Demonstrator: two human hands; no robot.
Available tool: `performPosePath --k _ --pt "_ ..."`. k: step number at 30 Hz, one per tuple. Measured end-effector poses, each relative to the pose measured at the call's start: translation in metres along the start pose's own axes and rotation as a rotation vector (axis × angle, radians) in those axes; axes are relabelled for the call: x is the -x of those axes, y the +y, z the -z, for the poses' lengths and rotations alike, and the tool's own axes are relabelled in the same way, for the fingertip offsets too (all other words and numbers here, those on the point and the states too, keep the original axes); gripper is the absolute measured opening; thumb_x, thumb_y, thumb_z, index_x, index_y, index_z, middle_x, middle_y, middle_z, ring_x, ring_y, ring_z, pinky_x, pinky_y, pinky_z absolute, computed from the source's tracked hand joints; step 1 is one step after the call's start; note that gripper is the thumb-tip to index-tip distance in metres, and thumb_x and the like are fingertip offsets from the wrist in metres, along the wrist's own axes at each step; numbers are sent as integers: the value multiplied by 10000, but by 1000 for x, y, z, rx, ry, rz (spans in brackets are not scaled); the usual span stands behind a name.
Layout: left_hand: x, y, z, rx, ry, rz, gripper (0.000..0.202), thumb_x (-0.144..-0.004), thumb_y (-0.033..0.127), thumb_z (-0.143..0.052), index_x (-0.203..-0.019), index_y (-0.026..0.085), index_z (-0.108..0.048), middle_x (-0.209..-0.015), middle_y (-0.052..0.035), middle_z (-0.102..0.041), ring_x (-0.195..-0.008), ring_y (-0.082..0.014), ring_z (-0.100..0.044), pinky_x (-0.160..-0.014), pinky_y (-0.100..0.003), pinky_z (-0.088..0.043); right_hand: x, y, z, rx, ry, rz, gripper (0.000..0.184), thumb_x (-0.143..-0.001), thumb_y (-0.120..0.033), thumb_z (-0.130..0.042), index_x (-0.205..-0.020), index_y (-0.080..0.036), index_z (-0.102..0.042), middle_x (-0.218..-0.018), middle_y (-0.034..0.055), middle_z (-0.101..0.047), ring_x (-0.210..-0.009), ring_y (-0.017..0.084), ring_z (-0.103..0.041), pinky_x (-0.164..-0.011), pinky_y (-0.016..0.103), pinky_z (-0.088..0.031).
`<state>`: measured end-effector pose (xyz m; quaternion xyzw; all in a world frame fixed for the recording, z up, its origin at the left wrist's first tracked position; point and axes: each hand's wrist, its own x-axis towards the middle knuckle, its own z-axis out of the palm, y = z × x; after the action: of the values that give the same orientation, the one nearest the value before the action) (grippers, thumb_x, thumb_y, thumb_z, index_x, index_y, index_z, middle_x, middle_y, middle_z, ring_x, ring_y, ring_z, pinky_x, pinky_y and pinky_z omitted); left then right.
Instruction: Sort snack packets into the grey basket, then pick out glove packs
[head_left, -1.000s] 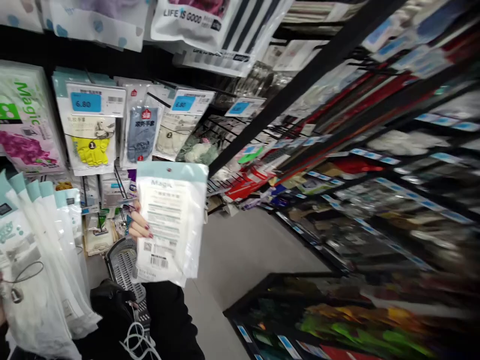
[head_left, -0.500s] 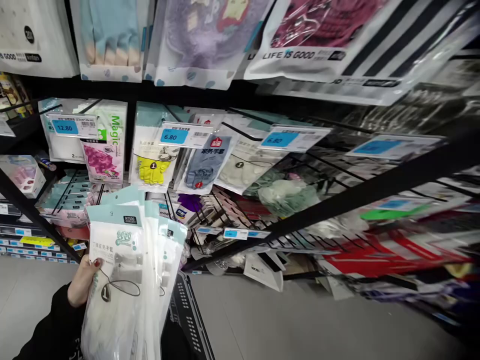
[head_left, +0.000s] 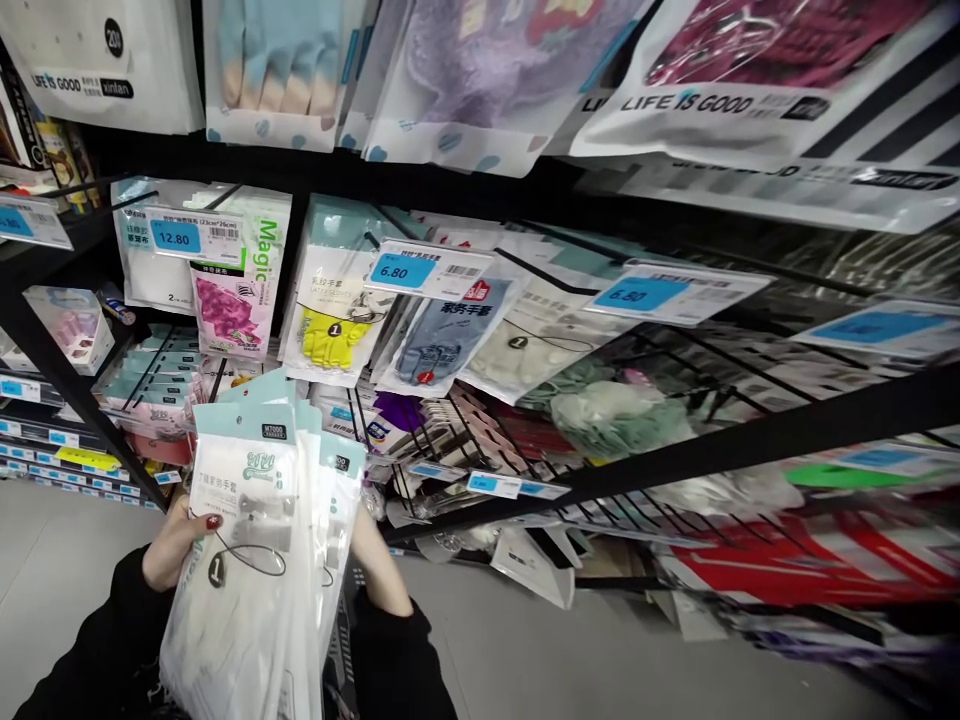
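My left hand (head_left: 174, 543) grips a fanned stack of white glove packets (head_left: 247, 560) with pale teal tops, thumb on the front packet. My right hand (head_left: 379, 565) reaches in behind the right side of the same stack; its fingers are hidden by the packets. Both arms wear black sleeves. A dark perforated basket edge (head_left: 339, 640) shows just below the stack.
Peg hooks in front carry hanging packets: yellow gloves (head_left: 328, 335), grey gloves (head_left: 442, 340), a pink "Magic" pack (head_left: 232, 300), with blue price tags (head_left: 405, 270). Larger bags hang above. A black shelf rail (head_left: 750, 440) slants right. Grey floor (head_left: 600, 640) lies below.
The view swung left from the aisle to the peg wall. The single packet held up by my right hand is gone from view; that hand now sits behind the stack.
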<state>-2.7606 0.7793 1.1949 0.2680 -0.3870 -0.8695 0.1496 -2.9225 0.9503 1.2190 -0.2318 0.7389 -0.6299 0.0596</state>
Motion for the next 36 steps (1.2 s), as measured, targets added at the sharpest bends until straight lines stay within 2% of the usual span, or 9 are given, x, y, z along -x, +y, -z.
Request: performPosePath --k 4,9,15,18,23,26,29,32,36 --pt "-1 -1 3 -40 45 -41 277 -540 275 -772 -775 139 -717 -846 -121 -731 -782 -287 -672 -720 -361 -509 6 -37 12 32 167 68 222 -810 -415 -484 -767 -197 -495 -615 -22 -490 -537 128 -441 -506 234 -357" --pt "-1 12 -5 -128 62 -112 294 -609 287 -743 -859 134 -722 -939 -126 -715 -861 -292 -663 -757 -366 -518 36 -83 -13 548 -151 108 288 -747 -443 -602 -875 -202 -512 -648 -11 -547 -532 157 -492 -514 255 -347" --pt "3 18 -10 -212 149 -148 327 -595 324 -751 -858 131 -724 -961 -132 -705 -892 -321 -653 -723 -391 -543 30 -75 -33 783 -75 273 178 -848 -368 -473 -814 -200 -520 -872 67 -512 -703 196 -533 -573 274 -380" --pt "3 12 -9 -191 139 -155 321 -591 330 -755 -853 145 -730 -955 -128 -707 -878 -310 -658 -725 -377 -542 29 -69 -33 714 -88 284 167 -885 -291 -393 -777 -200 -482 -813 51 -515 -677 183 -513 -587 276 -370" --pt "5 5 -6 -203 121 -112 318 -580 338 -762 -834 149 -734 -907 -123 -721 -826 -308 -669 -687 -368 -541 30 -68 -34 645 -110 199 247 -830 -395 -511 -686 -204 -452 -602 -1 -474 -610 181 -460 -566 268 -332" --pt "3 5 -3 -169 64 -189 415 -639 500 -668 -818 133 -737 -875 -133 -725 -842 -328 -659 -724 -404 -528 31 -67 -28 468 -121 174 308 -864 -360 -453 -607 -194 -416 -576 -13 -443 -566 146 -426 -544 244 -321" --pt "0 10 0 -189 49 -306 533 -673 613 -556 -814 135 -743 -915 -134 -719 -962 -341 -615 -872 -430 -461 31 -66 -8 214 -27 151 226 -867 -351 -453 -714 -186 -481 -675 4 -513 -614 143 -465 -558 229 -360" --pt "-4 17 7 -323 203 -254 354 -537 426 -758 -783 172 -745 -949 -105 -717 -1025 -338 -584 -895 -401 -449 25 -63 24 70 174 110 198 -830 -376 -525 -778 -187 -495 -728 11 -538 -667 151 -490 -604 237 -389" --pt "-10 26 24 -297 376 -233 317 -449 282 -815 -743 196 -733 -921 -57 -723 -1033 -288 -578 -822 -316 -488 14 -52 66 -120 358 20 237 -784 -408 -589 -834 -202 -484 -808 9 -560 -702 149 -518 -649 253 -413"
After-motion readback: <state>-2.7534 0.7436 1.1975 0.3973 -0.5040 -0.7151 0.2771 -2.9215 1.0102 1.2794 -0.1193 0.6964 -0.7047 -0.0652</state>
